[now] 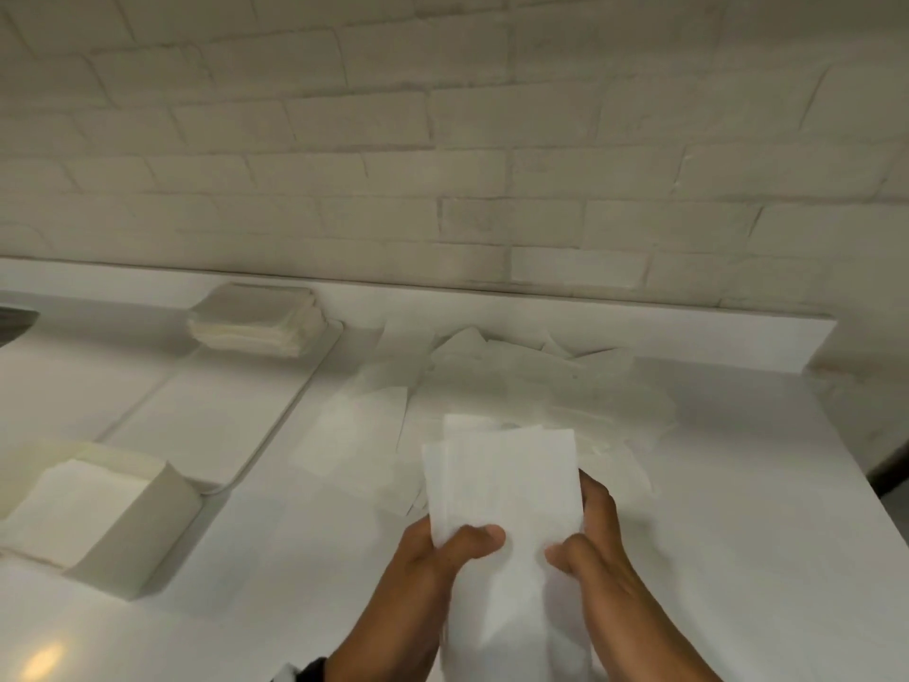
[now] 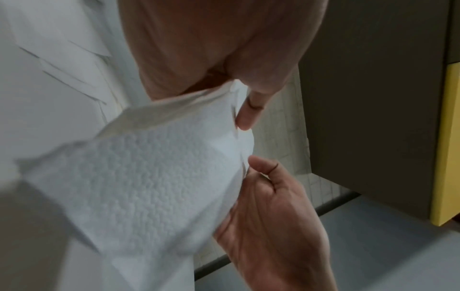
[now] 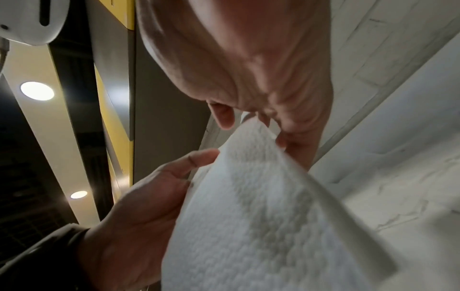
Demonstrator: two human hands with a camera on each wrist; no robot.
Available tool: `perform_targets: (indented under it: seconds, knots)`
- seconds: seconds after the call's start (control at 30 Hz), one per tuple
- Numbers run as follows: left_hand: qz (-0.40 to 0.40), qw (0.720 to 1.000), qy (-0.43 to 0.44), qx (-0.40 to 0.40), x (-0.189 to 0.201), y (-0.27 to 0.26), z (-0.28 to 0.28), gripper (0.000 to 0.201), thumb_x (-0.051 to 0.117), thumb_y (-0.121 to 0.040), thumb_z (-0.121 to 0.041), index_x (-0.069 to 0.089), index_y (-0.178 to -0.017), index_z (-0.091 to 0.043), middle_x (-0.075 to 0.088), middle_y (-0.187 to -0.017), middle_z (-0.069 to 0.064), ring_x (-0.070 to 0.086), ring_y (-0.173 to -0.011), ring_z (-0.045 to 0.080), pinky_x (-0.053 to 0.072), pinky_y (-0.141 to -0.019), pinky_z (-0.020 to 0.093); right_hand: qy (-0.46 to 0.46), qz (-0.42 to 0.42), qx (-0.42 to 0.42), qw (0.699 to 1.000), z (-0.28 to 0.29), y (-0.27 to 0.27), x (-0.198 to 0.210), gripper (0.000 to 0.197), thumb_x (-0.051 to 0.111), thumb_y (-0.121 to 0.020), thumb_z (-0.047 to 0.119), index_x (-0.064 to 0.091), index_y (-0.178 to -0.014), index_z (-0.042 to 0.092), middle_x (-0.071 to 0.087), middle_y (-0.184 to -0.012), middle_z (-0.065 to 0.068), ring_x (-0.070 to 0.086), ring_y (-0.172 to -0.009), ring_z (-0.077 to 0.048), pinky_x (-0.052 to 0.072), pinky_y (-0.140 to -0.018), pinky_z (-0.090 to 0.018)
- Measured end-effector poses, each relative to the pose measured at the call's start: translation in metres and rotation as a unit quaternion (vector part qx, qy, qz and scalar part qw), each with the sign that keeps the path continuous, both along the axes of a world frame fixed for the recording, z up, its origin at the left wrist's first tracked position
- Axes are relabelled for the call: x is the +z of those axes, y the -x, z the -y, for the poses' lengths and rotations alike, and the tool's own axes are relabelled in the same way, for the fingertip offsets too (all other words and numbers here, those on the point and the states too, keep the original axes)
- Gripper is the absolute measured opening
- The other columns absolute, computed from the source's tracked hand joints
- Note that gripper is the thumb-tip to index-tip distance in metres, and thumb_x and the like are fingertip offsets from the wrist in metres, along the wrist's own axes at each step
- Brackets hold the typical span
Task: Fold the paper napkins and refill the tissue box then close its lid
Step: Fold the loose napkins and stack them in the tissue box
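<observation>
A folded white paper napkin (image 1: 501, 489) is held upright above the counter near the front middle, and both hands grip its lower end. My left hand (image 1: 457, 543) pinches the left edge with the thumb in front. My right hand (image 1: 575, 548) pinches the right edge. The left wrist view shows the embossed napkin (image 2: 149, 177) between my left hand (image 2: 242, 110) and right hand (image 2: 261, 171). In the right wrist view the napkin (image 3: 261, 216) sits between my right hand (image 3: 254, 126) and left hand (image 3: 199, 157). The open tissue box (image 1: 142, 529) stands at the left with napkins inside.
Loose unfolded napkins (image 1: 516, 386) lie spread across the counter behind my hands. A flat white tray (image 1: 211, 420) lies beyond the box, and a neat napkin stack (image 1: 256, 317) sits at its far end. A white brick wall (image 1: 442, 140) closes the back.
</observation>
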State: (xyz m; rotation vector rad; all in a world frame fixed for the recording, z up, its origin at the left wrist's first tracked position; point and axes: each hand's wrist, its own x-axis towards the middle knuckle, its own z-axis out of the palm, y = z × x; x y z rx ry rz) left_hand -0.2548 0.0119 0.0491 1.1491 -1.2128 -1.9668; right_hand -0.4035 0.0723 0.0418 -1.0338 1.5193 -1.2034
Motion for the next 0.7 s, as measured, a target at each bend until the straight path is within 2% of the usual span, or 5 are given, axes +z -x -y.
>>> perform_targets:
  seconds: [0.13,0.27,0.4,0.6,0.7]
  knots:
    - [0.039,0.999,-0.026,-0.011,0.001,-0.01,0.002,0.044,0.074,-0.063,-0.024,0.073,-0.106,-0.015,0.08,-0.103,0.006,0.074,-0.101,0.026,0.052,-0.103,0.047,-0.029,-0.061,0.042,0.997,0.007,-0.023,0.003,0.051,0.037,-0.081,0.035,0.017,-0.11,0.071,0.025,-0.112,0.044,0.04,-0.091,0.032,0.042,-0.073,-0.008]
    - [0.04,0.998,-0.011,0.056,0.004,-0.035,0.015,0.026,0.079,-0.081,-0.023,0.07,-0.104,-0.015,0.081,-0.093,0.003,0.077,-0.09,0.023,0.057,-0.092,0.042,-0.029,-0.049,0.009,0.998,0.018,-0.043,0.002,0.05,0.052,-0.085,0.045,0.019,-0.115,0.068,0.045,-0.112,0.025,0.058,-0.091,0.011,0.043,-0.073,-0.008]
    - [0.064,0.994,0.066,0.055,0.005,-0.068,0.032,0.014,0.07,-0.091,-0.029,0.066,-0.105,-0.027,0.077,-0.086,-0.021,0.074,-0.079,-0.001,0.056,-0.065,0.016,-0.044,-0.074,0.047,0.995,0.029,-0.07,-0.007,0.055,0.059,-0.094,0.017,0.03,-0.112,0.061,0.063,-0.108,0.016,0.068,-0.092,0.0,0.052,-0.086,-0.021]
    - [0.002,0.994,-0.063,-0.085,-0.017,-0.108,0.074,0.037,0.059,-0.096,-0.013,0.062,-0.133,-0.011,0.072,-0.125,0.013,0.068,-0.117,0.032,0.051,-0.105,0.046,-0.115,0.093,0.001,0.989,0.064,-0.103,-0.018,0.054,0.051,-0.059,0.024,0.045,-0.113,0.024,0.065,-0.096,0.0,0.062,-0.082,-0.014,0.044,-0.068,-0.022]
    - [0.007,0.988,-0.123,-0.098,-0.035,-0.114,0.087,0.036,0.058,-0.097,-0.014,0.064,-0.131,-0.002,0.071,-0.123,0.019,0.068,-0.115,0.035,0.053,-0.102,0.043,-0.141,0.165,-0.019,0.976,0.071,-0.113,-0.025,0.062,0.054,-0.061,0.018,0.046,-0.122,0.014,0.061,-0.104,-0.013,0.058,-0.089,-0.023,0.045,-0.069,-0.027]
